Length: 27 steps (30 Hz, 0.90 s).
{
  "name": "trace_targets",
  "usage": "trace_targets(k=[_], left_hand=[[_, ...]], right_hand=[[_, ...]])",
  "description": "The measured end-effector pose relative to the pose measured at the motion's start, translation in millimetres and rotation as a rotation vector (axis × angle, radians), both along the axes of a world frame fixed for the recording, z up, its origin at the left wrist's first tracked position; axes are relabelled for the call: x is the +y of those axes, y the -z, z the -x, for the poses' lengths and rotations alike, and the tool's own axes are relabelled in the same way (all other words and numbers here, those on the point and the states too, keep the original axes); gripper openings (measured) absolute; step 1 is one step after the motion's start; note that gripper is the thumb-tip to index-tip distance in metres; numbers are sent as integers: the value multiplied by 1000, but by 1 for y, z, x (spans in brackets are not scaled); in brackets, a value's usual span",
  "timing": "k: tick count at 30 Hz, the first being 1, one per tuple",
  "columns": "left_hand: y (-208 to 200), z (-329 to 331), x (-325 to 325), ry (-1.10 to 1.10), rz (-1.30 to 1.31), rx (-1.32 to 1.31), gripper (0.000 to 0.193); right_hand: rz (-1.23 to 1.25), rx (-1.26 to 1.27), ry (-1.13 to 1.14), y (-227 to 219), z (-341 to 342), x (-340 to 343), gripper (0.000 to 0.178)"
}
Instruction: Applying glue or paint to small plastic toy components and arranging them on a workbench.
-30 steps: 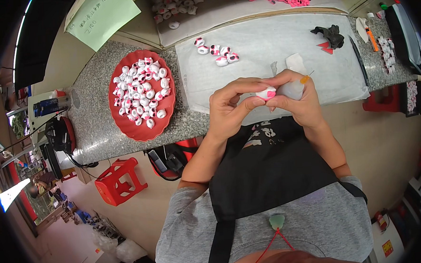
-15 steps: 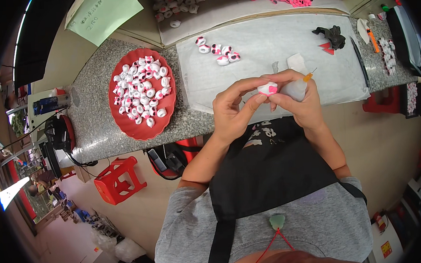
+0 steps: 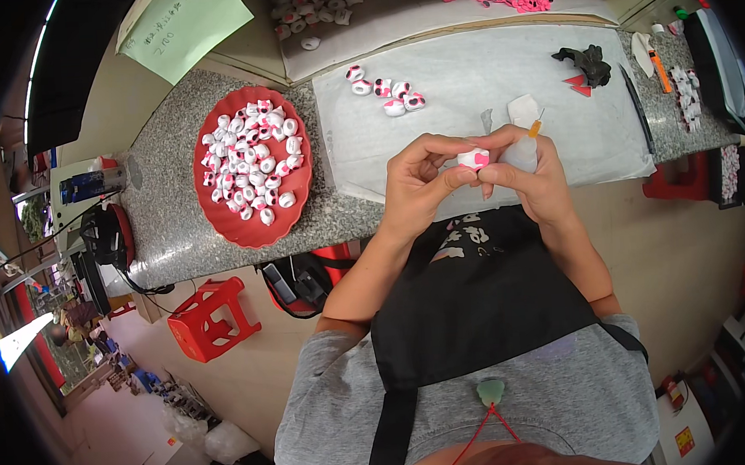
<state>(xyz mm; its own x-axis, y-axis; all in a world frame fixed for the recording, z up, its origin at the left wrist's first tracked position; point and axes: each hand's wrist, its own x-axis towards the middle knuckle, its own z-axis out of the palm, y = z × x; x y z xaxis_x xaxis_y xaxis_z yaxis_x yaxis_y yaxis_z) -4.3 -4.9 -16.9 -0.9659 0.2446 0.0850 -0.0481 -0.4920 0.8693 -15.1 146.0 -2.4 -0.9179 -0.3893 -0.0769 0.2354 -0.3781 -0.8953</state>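
Between the fingertips of both hands is a small white figurine (image 3: 473,158) with pink patches, held over the near edge of the white sheet. My left hand (image 3: 424,179) pinches it from the left with thumb and forefinger. My right hand (image 3: 531,178) grips its other side with thumb and forefinger. Tucked in the right palm is a translucent squeeze bottle (image 3: 518,154) with an orange needle tip (image 3: 535,128) pointing up and away. Several similar white, pink and black pieces (image 3: 394,107) lie on the sheet beyond my left hand.
A red scalloped plate (image 3: 205,186) of such pieces stands at left on the speckled counter. On the white sheet (image 3: 465,68) lie a black crumpled lump (image 3: 587,64) and a white scrap (image 3: 523,107). An orange-handled cutter (image 3: 659,72) is at far right; a red stool (image 3: 213,321) stands below left.
The figurine is turned slightly in my fingers. The right hand has tilted, so the bottle's needle tip has swung left and points more upright.
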Motion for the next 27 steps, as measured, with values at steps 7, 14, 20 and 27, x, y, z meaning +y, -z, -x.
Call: trace_targets(k=[7, 14, 20, 27], left_hand=[[4, 13, 8, -6, -12, -127, 18], [27, 69, -6, -263, 1183, 538, 19], [24, 110, -43, -528, 1316, 669, 19], [53, 157, -103, -801, 1756, 396, 19]], right_hand=[[-102, -64, 41, 0, 5, 5, 28], [-257, 1, 216, 9, 11, 31, 33], [-287, -11, 233, 12, 9, 37, 36], [-165, 30, 162, 12, 9, 41, 26]])
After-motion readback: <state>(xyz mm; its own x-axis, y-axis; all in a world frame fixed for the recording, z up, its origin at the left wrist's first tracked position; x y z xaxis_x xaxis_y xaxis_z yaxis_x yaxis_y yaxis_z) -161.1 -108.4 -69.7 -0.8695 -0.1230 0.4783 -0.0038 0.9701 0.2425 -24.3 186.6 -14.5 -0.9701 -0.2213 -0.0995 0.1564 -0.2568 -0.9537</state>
